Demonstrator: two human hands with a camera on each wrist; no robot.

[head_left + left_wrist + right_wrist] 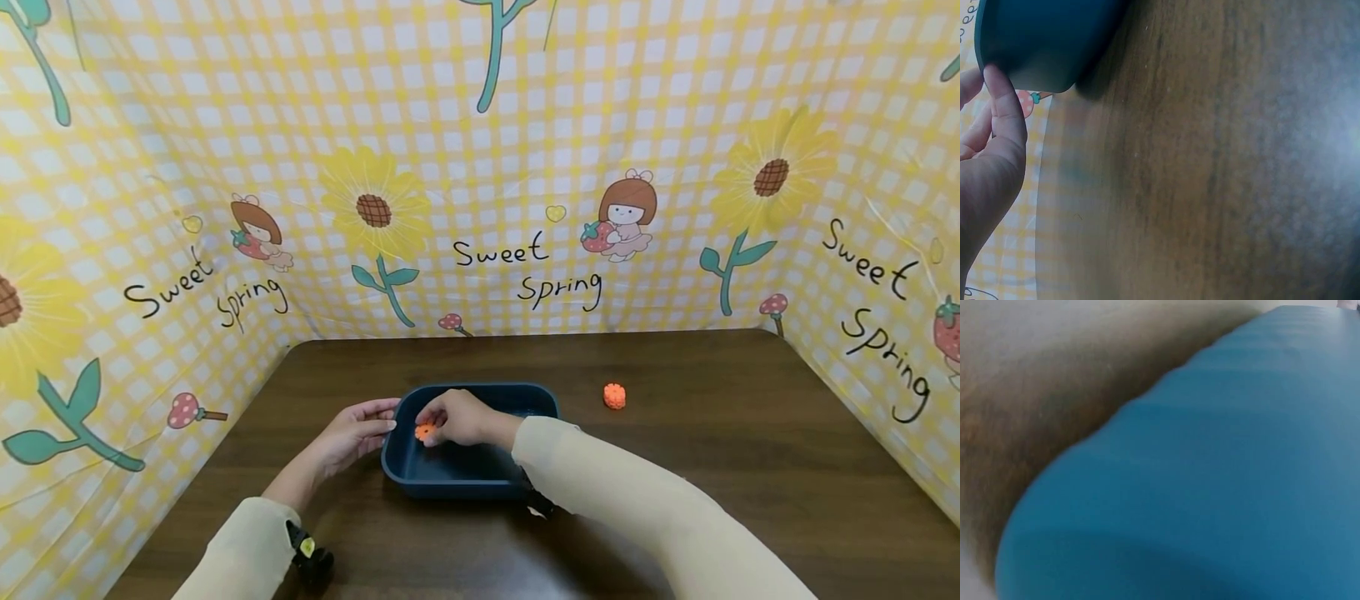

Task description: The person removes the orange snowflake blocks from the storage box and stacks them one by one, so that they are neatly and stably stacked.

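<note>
A dark blue rectangular plastic tub (480, 485) stands on the wooden table. My left hand (355, 435) holds its left end, thumb and fingertips at the rim; the left wrist view has the same hand (994, 144) at a corner of the tub (1035, 44). Reaching inside from the right, my right hand (463, 417) pinches a small orange flower-shaped piece (424, 432) near the tub's left inner wall. The tub's blue outer wall (1210, 475) fills most of the right wrist view, where the right hand is hidden.
Beyond the tub's right end, a small orange scalloped piece or stack (614, 396) lies on the brown table (720, 417). A yellow checked cloth (480, 167) with printed flowers and lettering rises around the table's back and sides.
</note>
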